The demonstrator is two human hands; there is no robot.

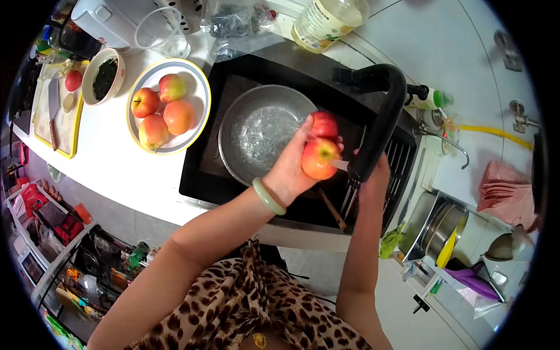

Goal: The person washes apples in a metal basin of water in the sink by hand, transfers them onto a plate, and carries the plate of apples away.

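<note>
In my left hand (294,160) are two red and yellow fruits that look like apples, a darker one (324,125) and a lighter one (318,158). A thin stream of water from the black faucet (388,116) meets the lighter apple. Below and left of them, a grey metal bowl (256,131) holding bubbly water stands in the black sink (198,175). My right hand (376,169) is beside the faucet's spout, partly behind it, and its fingers are mostly hidden.
Left of the sink are a plate (204,111) with several apples, a bowl (119,76) of dark greens and a cutting board (73,128) with a knife (53,105). A bottle (326,26) stands behind the sink; metal pans (440,227) are at the right.
</note>
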